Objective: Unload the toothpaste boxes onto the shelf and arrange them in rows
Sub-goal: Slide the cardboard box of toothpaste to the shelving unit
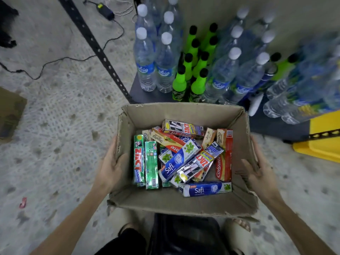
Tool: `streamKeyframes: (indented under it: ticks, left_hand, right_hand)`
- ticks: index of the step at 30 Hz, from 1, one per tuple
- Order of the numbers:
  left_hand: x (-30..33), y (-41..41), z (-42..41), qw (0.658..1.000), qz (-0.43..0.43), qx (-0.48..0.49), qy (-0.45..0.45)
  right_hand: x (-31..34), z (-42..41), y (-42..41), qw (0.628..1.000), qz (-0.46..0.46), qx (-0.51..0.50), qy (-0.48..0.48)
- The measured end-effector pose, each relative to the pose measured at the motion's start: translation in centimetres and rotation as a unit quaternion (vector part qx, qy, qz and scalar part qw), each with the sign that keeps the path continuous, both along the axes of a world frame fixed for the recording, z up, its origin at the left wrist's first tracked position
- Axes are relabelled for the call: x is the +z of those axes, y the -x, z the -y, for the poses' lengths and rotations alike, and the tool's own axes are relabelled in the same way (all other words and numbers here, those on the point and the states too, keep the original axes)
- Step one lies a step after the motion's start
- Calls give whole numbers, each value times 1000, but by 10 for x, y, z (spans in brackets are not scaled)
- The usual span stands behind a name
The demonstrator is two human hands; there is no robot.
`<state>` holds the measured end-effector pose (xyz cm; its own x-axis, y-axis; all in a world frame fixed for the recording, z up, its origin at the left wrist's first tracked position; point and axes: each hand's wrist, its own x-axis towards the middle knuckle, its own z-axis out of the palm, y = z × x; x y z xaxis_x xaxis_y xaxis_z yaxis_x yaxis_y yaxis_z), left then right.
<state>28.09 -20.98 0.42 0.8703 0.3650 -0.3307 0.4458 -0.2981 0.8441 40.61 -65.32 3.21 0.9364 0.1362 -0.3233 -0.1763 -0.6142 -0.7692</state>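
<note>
Both hands, left hand (110, 166) and right hand (257, 173), gripped the cardboard box's (176, 201) side walls. Toothpaste boxes (182, 159) lay jumbled inside, before the shelf (139, 92) of bottles (165, 65).

Head camera, looking steeply down
It hangs close above the cardboard box (184, 115), shelf (139, 94) just beyond.

1. Left hand (112, 168) grips the carton's (165, 199) left wall; right hand (257, 173) grips its right wall.
2. Toothpaste boxes (184, 157) lie jumbled inside the carton.
3. Water bottles (156, 57) and green bottles (195, 70) stand on the shelf (143, 96), along its front edge.
</note>
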Motion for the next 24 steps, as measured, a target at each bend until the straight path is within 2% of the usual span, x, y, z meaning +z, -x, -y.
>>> streamKeyframes:
  ticks: [5,8,11,13,19,24]
  left_hand:
    - [-14,-35,29,997,-15,-50,-62]
    - [-28,-55,42,995,-4,-83,-50]
    - [-37,-72,62,995,6,-83,-61]
    - [-46,-80,76,996,24,-81,-28]
    - [-86,-102,90,996,40,-83,-13]
    - [-105,-111,91,992,53,-107,-46]
  right_hand:
    - [-18,38,7,998,15,-53,16]
    - [-33,54,6,997,10,-71,0]
    - [-48,67,2,995,23,-92,17]
    - [-57,75,-3,994,24,-95,39]
    - [-81,90,-17,995,12,-96,36]
    - [-95,84,-8,991,45,-105,65]
